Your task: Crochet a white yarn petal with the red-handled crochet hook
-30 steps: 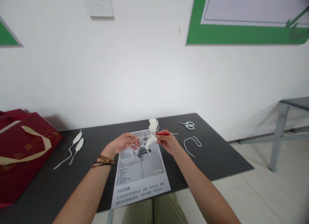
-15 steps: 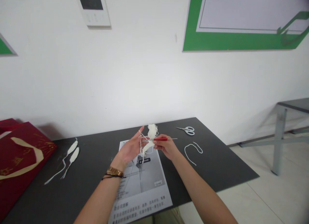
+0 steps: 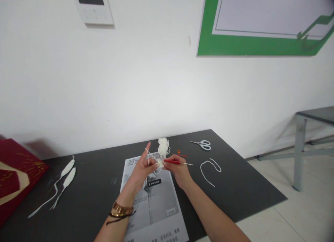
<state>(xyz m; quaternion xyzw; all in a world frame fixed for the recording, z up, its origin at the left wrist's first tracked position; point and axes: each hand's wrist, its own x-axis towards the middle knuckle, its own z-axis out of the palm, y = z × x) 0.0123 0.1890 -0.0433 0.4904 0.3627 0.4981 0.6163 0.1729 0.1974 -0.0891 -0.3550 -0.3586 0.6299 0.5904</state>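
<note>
My left hand [image 3: 145,168] is raised above a printed instruction sheet [image 3: 152,196], index finger up with white yarn looped over it, the other fingers pinching a small white crocheted piece [image 3: 159,163]. My right hand [image 3: 177,169] grips a red-handled crochet hook [image 3: 175,161] whose metal tip points right. A loose bundle of white yarn [image 3: 163,146] lies on the black table [image 3: 242,186] just behind both hands.
Scissors [image 3: 203,144] and a loose white yarn strand [image 3: 209,167] lie to the right. Two finished white crocheted petals [image 3: 66,173] with tails lie at left, beside a red gift bag [image 3: 15,172]. A small orange marker [image 3: 179,151] sits near the yarn. Another table [image 3: 313,116] stands at far right.
The view shifted right and down. My left hand turned upright with its index finger raised and yarn over it; both hands came closer together around the white piece.
</note>
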